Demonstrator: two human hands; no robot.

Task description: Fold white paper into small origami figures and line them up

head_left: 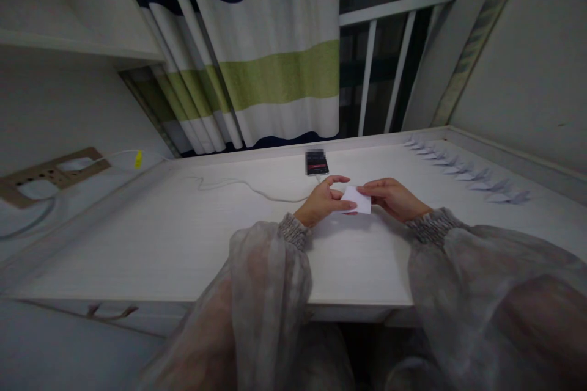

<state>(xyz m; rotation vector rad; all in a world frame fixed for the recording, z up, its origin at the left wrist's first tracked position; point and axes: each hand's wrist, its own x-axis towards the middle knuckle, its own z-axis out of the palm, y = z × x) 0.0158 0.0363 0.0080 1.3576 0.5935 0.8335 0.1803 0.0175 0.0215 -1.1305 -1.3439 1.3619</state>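
A small piece of white paper (362, 201), apparently folded, is held up just above the desk between both hands. My left hand (323, 200) pinches its left side, thumb on top and fingers beneath. On the opposite side, my right hand (393, 197) grips the upper right edge between thumb and fingers. Some of the fingers behind the paper are hidden. Several folded white paper figures (465, 171) stand in a slanting row on the right part of the desk; their exact shape is too small to make out.
A phone (317, 162) lies beyond my hands, with a white cable (257, 190) running left across the white desk (183, 244). Power sockets (50, 177) with plugs are on the left wall. A striped curtain (279, 73) and window bars (371, 73) rise behind the desk.
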